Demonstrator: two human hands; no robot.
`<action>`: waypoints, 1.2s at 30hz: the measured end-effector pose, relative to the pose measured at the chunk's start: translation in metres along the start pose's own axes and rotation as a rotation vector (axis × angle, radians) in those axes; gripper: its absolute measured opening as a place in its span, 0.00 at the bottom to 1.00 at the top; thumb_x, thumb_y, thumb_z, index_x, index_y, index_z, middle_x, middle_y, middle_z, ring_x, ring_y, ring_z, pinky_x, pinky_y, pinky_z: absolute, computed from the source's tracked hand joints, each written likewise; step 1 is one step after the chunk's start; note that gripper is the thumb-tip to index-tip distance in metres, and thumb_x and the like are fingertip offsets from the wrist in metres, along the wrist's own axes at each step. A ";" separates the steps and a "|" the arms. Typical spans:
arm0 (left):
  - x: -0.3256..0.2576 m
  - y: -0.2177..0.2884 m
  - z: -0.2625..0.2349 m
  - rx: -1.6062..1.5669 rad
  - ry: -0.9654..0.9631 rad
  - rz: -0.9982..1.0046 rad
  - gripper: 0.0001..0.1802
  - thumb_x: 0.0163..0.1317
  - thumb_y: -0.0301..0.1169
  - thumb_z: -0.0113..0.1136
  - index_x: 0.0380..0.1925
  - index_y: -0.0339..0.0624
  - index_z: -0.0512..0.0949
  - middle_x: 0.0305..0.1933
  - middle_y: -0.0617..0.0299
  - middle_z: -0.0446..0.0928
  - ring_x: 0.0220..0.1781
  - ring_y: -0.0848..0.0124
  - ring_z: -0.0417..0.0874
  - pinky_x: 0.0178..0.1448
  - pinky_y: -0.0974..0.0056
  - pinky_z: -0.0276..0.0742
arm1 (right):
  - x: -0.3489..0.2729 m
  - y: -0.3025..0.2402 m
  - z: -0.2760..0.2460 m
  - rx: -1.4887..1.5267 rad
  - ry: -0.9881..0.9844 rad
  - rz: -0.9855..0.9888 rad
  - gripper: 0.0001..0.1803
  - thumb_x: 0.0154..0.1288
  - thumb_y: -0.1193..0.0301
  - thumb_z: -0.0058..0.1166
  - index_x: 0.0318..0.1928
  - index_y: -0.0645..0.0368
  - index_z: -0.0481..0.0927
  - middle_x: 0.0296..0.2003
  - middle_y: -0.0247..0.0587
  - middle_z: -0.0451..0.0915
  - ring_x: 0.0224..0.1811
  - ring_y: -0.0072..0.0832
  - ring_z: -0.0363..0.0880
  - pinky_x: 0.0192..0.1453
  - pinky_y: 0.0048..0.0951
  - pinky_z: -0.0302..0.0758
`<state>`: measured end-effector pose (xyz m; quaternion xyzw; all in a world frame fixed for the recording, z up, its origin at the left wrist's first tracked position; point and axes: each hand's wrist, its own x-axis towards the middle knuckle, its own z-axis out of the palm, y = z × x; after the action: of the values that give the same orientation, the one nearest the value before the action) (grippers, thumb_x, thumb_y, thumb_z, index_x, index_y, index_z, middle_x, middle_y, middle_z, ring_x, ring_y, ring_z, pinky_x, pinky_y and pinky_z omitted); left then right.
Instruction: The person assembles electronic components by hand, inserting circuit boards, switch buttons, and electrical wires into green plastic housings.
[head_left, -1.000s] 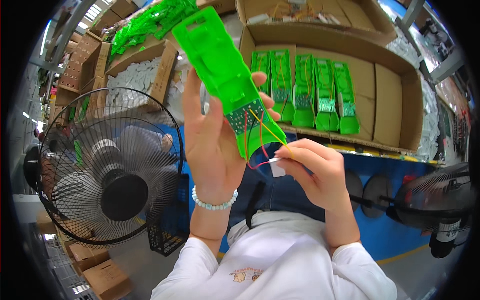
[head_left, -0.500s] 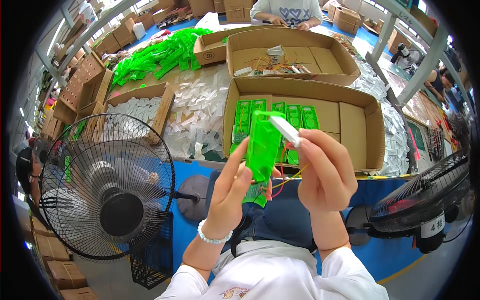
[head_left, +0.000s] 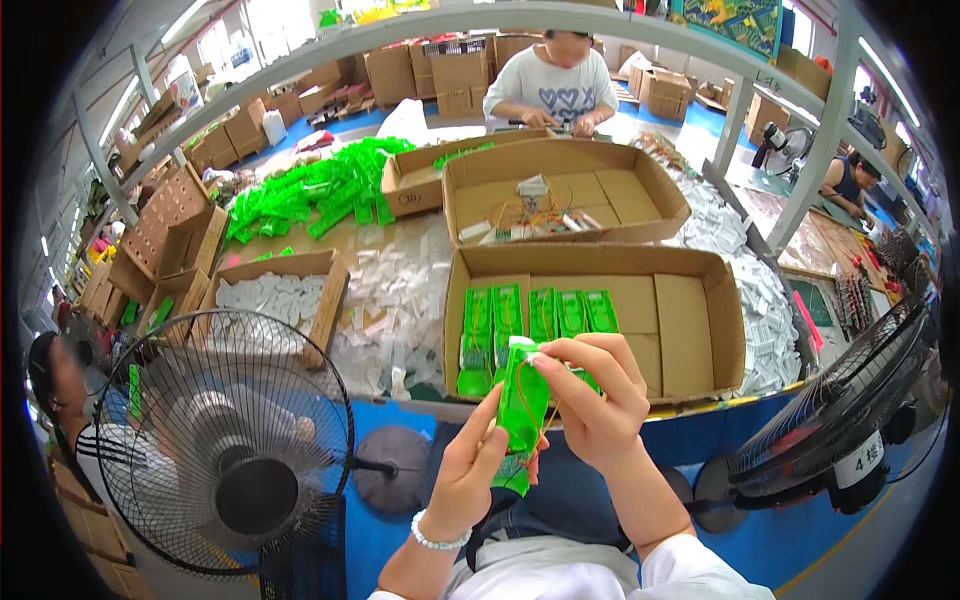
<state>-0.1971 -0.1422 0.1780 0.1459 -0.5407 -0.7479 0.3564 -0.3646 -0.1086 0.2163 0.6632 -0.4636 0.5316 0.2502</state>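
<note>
My left hand (head_left: 472, 462) is closed around the lower part of a long translucent green plastic casing (head_left: 524, 405), tilted upright in front of me. A green circuit board (head_left: 511, 472) shows at its lower end, by my left fingers. At the top end of the casing sits a small white rectangular block (head_left: 521, 342); the thumb and fingertips of my right hand (head_left: 598, 392) pinch it there, partly hiding it. A thin red wire (head_left: 519, 385) curves along the casing. Just beyond, similar green casings (head_left: 541, 316) with wires stand in a cardboard box (head_left: 690, 325).
A second box (head_left: 640, 195) holds wired white parts. Left of it are heaped green casings (head_left: 350, 185), loose clear pieces (head_left: 395, 300) and a wooden tray (head_left: 325, 300) of white parts. Fans stand left (head_left: 255, 490) and right (head_left: 800, 430). Across the table a person (head_left: 560, 85) works.
My right hand has brought the white block from beside the casing onto its top end. The view has tilted up, showing more of the far side.
</note>
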 end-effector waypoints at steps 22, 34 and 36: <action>0.009 -0.018 -0.013 -0.187 0.072 -0.036 0.20 0.76 0.39 0.40 0.57 0.34 0.58 0.37 0.45 0.78 0.27 0.65 0.81 0.30 0.65 0.79 | -0.049 0.006 0.037 1.029 -0.147 1.075 0.12 0.65 0.82 0.54 0.48 0.70 0.77 0.39 0.38 0.81 0.38 0.19 0.80 0.43 0.22 0.77; 0.001 -0.052 -0.030 0.031 0.126 0.110 0.22 0.74 0.43 0.42 0.56 0.38 0.52 0.39 0.45 0.78 0.30 0.64 0.82 0.34 0.63 0.80 | -0.044 -0.011 0.042 1.195 -0.124 1.201 0.19 0.62 0.82 0.55 0.54 0.71 0.72 0.39 0.45 0.82 0.29 0.19 0.80 0.15 0.17 0.71; -0.001 -0.057 -0.031 -0.012 0.111 0.145 0.21 0.75 0.39 0.41 0.57 0.38 0.50 0.40 0.47 0.79 0.32 0.65 0.81 0.37 0.64 0.78 | -0.036 -0.019 0.044 1.149 -0.114 1.220 0.18 0.61 0.83 0.55 0.53 0.72 0.73 0.38 0.45 0.81 0.27 0.20 0.80 0.16 0.17 0.72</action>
<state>-0.1990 -0.1538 0.1143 0.1453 -0.5246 -0.7143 0.4398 -0.3267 -0.1240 0.1720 0.3463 -0.4101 0.6926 -0.4818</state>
